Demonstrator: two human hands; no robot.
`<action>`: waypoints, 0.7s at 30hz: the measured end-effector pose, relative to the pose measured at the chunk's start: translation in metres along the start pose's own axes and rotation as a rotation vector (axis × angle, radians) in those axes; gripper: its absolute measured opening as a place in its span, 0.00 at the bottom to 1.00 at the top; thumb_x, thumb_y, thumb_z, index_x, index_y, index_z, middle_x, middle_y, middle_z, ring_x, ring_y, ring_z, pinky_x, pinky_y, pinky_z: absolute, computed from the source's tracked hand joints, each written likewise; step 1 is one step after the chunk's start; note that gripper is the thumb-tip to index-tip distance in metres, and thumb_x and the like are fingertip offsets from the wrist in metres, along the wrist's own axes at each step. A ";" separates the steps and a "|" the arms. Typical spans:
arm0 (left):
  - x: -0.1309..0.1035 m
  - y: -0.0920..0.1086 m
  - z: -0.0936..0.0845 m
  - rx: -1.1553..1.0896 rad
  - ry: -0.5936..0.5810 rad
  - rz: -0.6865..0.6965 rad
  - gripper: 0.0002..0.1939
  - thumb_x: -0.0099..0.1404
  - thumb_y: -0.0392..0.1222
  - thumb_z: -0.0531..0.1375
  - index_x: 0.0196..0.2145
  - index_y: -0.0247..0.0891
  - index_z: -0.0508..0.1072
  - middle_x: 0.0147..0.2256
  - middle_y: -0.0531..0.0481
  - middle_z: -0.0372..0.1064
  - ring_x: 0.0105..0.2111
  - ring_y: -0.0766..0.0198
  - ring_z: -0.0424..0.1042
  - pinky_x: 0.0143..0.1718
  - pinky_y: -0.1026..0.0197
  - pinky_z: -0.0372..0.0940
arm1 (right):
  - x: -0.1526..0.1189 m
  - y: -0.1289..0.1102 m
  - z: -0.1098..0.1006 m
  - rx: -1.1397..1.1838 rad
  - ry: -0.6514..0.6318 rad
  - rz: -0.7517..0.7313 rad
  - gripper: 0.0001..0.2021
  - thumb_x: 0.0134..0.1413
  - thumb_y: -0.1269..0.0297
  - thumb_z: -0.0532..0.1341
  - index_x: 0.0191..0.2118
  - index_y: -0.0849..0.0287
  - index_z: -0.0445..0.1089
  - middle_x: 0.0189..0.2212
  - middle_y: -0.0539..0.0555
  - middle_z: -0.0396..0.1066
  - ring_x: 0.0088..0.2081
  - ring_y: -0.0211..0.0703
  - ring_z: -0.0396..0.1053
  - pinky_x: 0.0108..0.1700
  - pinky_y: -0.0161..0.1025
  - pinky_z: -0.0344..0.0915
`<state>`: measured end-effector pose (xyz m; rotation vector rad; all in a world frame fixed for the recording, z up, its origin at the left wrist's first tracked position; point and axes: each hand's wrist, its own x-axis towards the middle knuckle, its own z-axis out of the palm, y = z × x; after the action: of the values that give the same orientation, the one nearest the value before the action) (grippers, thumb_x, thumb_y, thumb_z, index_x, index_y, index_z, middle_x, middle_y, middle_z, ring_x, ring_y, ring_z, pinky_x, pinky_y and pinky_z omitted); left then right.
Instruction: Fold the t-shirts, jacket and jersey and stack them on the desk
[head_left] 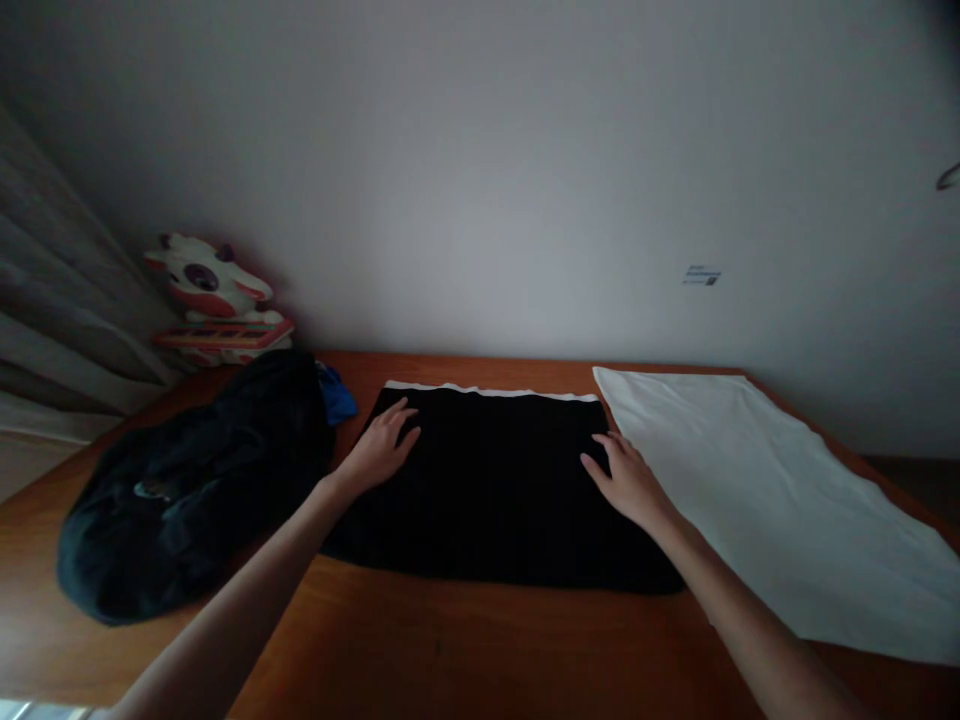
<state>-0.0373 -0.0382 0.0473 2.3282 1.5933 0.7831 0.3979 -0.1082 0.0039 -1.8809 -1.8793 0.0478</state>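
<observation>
- The black cloth (495,500) lies flat on the tabletop (450,645) in front of me, a white strip (491,391) along its far edge.
- My left grip (377,450) is spread over its left side, fingers loosely curved, pinching nothing.
- My right grip (630,485) is spread likewise at its right edge; whether either presses the fabric, I cannot tell.
- Just to the right lies the white cloth (787,510).
- On the left sits a dark heap (202,490), something blue (337,397) behind it.
- Farther back, a cow toy (217,285) stands near the wall (487,180).
</observation>
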 end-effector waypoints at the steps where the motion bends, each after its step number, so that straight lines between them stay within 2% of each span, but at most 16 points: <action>1: -0.022 0.004 0.003 0.076 -0.024 0.069 0.24 0.72 0.51 0.54 0.58 0.35 0.71 0.67 0.35 0.59 0.67 0.47 0.60 0.67 0.43 0.56 | -0.021 -0.001 0.002 -0.019 0.011 -0.055 0.25 0.66 0.52 0.54 0.60 0.63 0.68 0.63 0.71 0.65 0.63 0.61 0.65 0.63 0.58 0.64; 4: -0.086 0.006 0.008 0.256 -0.085 0.122 0.28 0.74 0.56 0.51 0.66 0.42 0.64 0.71 0.41 0.50 0.69 0.46 0.55 0.67 0.40 0.56 | -0.077 -0.001 0.003 -0.037 -0.012 -0.142 0.27 0.69 0.48 0.50 0.65 0.58 0.63 0.68 0.65 0.60 0.67 0.57 0.61 0.66 0.58 0.61; 7: -0.136 -0.003 0.008 0.370 -0.102 0.085 0.32 0.73 0.59 0.51 0.69 0.44 0.60 0.71 0.41 0.51 0.69 0.44 0.55 0.67 0.37 0.55 | -0.112 0.003 -0.001 -0.062 -0.093 -0.170 0.29 0.70 0.51 0.46 0.70 0.56 0.56 0.70 0.61 0.56 0.70 0.55 0.55 0.68 0.60 0.56; 10: -0.171 -0.007 0.005 0.391 -0.099 0.047 0.35 0.71 0.60 0.52 0.70 0.45 0.58 0.71 0.43 0.50 0.69 0.44 0.55 0.67 0.38 0.56 | -0.130 0.006 -0.009 -0.086 -0.137 -0.159 0.29 0.70 0.54 0.45 0.71 0.58 0.56 0.71 0.60 0.54 0.70 0.54 0.55 0.68 0.61 0.56; 13: -0.194 -0.001 -0.004 0.376 -0.107 0.028 0.36 0.68 0.63 0.53 0.69 0.48 0.61 0.69 0.44 0.55 0.67 0.43 0.59 0.65 0.36 0.60 | -0.143 0.010 -0.019 -0.124 -0.139 -0.132 0.27 0.66 0.58 0.47 0.66 0.59 0.65 0.69 0.61 0.59 0.67 0.56 0.61 0.65 0.61 0.61; 15: -0.198 0.007 -0.014 0.369 -0.110 -0.003 0.35 0.65 0.67 0.55 0.64 0.50 0.69 0.65 0.43 0.64 0.63 0.40 0.66 0.62 0.35 0.63 | -0.149 0.010 -0.028 -0.143 -0.160 -0.109 0.24 0.62 0.58 0.51 0.59 0.57 0.72 0.64 0.63 0.67 0.62 0.59 0.68 0.61 0.62 0.66; 17: -0.188 0.018 -0.024 0.352 -0.112 -0.026 0.31 0.65 0.67 0.55 0.58 0.51 0.76 0.59 0.42 0.72 0.58 0.41 0.72 0.59 0.37 0.66 | -0.146 0.001 -0.038 -0.141 -0.183 -0.097 0.21 0.61 0.58 0.53 0.52 0.55 0.77 0.57 0.65 0.74 0.56 0.62 0.73 0.57 0.62 0.69; 19: -0.163 0.036 -0.027 0.321 -0.114 -0.003 0.28 0.69 0.64 0.52 0.57 0.50 0.77 0.60 0.43 0.71 0.58 0.45 0.72 0.60 0.41 0.67 | -0.129 -0.021 -0.043 -0.117 -0.172 -0.112 0.20 0.63 0.58 0.52 0.50 0.56 0.78 0.55 0.65 0.75 0.54 0.62 0.74 0.58 0.62 0.69; 21: -0.126 0.060 -0.017 0.289 -0.127 0.079 0.27 0.73 0.58 0.48 0.60 0.46 0.73 0.65 0.44 0.64 0.63 0.48 0.67 0.63 0.43 0.63 | -0.100 -0.056 -0.042 -0.072 -0.140 -0.166 0.22 0.65 0.61 0.50 0.57 0.58 0.74 0.61 0.65 0.70 0.60 0.60 0.70 0.62 0.61 0.64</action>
<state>-0.0327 -0.1788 0.0504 2.5937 1.6634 0.4313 0.3547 -0.2193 0.0305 -1.8021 -2.1530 0.0594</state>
